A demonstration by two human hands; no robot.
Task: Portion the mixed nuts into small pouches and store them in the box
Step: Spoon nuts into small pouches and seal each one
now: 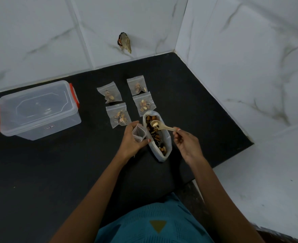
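Black counter (57, 172) | four filled pouches (118, 115) centre | my left hand (133, 137) grips an empty pouch (139, 133) | my right hand (185, 142) pinches a loaded spoon (159, 126) | box (37, 109) upper left (lid on, nothing stored).

Both bare forearms reach forward and converge, the hands near each other but apart. The left hand (133, 138) curls fingers and thumb round a pouch (139, 133). The right hand (186, 142) pinches a spoon (162, 126) by its handle, at the fingertips.

Spoon (163, 127) handle's end inside right grip (186, 143)
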